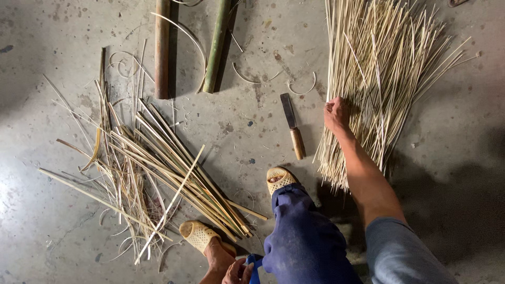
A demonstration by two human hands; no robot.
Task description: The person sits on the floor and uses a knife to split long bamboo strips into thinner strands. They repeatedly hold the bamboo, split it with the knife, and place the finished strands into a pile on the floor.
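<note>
My right hand (336,113) reaches out over the left edge of a big pile of thin pale bamboo splints (379,79) on the concrete floor, its fingers closed on some of the splints. My left hand (238,272) is at the bottom of the frame by my ankle, its fingers closed around a blue strip (254,264) next to my blue trouser leg. A knife (292,125) with a wooden handle lies on the floor just left of my right hand.
A heap of wider bamboo strips and shavings (158,163) lies at the left. Two bamboo poles, one brown (162,47) and one green (216,44), lie at the top. My feet wear yellow sandals (280,180).
</note>
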